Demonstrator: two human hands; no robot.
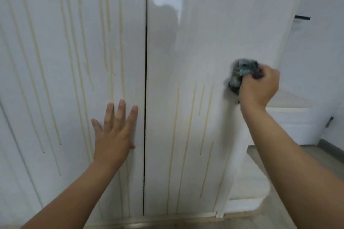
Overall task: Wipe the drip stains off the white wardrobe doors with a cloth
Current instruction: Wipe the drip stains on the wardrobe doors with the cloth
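Two glossy white wardrobe doors fill the view, split by a dark vertical gap. The left door (55, 61) carries several long yellowish drip stains (121, 42) from top to bottom. On the right door (186, 42) the upper part looks clean, and shorter drip stains (191, 117) run down its lower half. My left hand (115, 134) presses flat on the left door near the gap, fingers straight and spread. My right hand (260, 87) grips a bunched dark grey-green cloth (242, 74) against the right door near its right edge. The cloth is motion-blurred.
Right of the wardrobe stands a white wall (316, 61) with a low white ledge (297, 115). A wood-tone floor (279, 154) shows at the lower right. The wardrobe base (149, 223) runs along the bottom edge.
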